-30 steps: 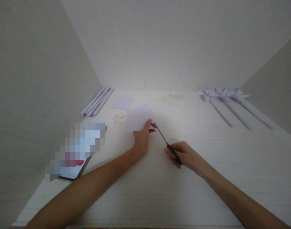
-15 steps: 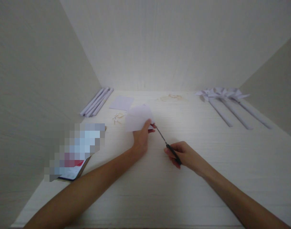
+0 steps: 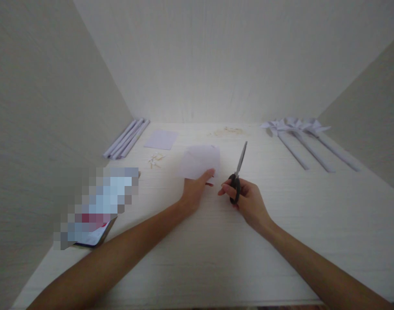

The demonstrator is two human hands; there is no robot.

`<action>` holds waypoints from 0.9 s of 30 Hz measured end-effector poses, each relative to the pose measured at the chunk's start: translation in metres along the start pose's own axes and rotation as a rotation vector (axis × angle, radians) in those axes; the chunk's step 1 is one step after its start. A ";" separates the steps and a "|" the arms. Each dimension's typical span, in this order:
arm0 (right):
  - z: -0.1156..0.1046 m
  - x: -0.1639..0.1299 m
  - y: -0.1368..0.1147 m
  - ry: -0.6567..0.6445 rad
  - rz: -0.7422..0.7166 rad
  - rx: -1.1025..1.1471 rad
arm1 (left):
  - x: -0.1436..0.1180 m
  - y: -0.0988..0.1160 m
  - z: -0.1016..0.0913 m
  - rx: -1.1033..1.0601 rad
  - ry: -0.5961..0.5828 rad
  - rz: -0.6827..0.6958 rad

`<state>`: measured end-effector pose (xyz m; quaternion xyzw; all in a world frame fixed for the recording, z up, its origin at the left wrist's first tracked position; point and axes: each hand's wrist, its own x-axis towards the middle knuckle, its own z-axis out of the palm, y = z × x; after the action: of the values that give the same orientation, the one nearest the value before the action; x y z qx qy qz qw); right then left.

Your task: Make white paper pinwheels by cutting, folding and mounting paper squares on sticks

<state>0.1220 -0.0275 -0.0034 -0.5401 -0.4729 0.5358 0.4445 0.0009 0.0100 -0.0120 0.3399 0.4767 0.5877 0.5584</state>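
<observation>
My left hand point(image 3: 197, 188) pinches a sheet of white paper point(image 3: 198, 160) at its near right edge, thumb on top. A pair of black-handled scissors point(image 3: 238, 174) is in my right hand point(image 3: 248, 199), with the blades together and pointing away from me. The scissors are apart from the paper, to its right. Behind the left hand lies a flat square of paper point(image 3: 161, 140). Close by is a small scatter of short pale sticks point(image 3: 156, 160).
Several rolled paper tubes point(image 3: 126, 140) lie at the back left. A phone point(image 3: 93, 234), partly pixelated, rests at the left. Three paper pinwheels on paper sticks point(image 3: 300, 133) lie at the back right. Thin tan bits point(image 3: 229, 130) lie near the back wall.
The scissors have left the paper's edge and swung upright, blades now pointing away from me. My left hand and the paper have shifted a little to the right.
</observation>
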 end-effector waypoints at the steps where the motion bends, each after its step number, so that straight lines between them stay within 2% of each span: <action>1: 0.000 0.001 0.000 -0.002 -0.008 0.009 | -0.002 0.001 0.000 0.025 -0.009 -0.005; 9: 0.000 0.001 -0.002 0.000 -0.063 -0.020 | -0.010 0.005 0.001 0.213 -0.195 -0.014; 13: -0.001 0.002 0.000 0.021 -0.091 0.002 | -0.010 0.003 0.001 0.221 -0.288 0.002; 16: -0.002 0.003 0.002 0.029 -0.102 -0.005 | -0.005 0.000 -0.002 0.170 -0.268 0.032; 22: -0.002 0.005 0.002 0.083 -0.110 0.029 | 0.011 -0.003 -0.007 -0.136 -0.062 0.053; 24: -0.004 0.006 0.003 0.124 -0.110 0.055 | 0.013 -0.002 -0.008 -0.153 -0.050 0.055; 27: -0.007 0.011 0.006 0.213 -0.154 0.067 | 0.013 -0.001 -0.010 -0.098 -0.098 0.041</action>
<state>0.1291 -0.0172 -0.0107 -0.5407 -0.4448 0.4551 0.5501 -0.0097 0.0213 -0.0182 0.3503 0.4124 0.6042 0.5850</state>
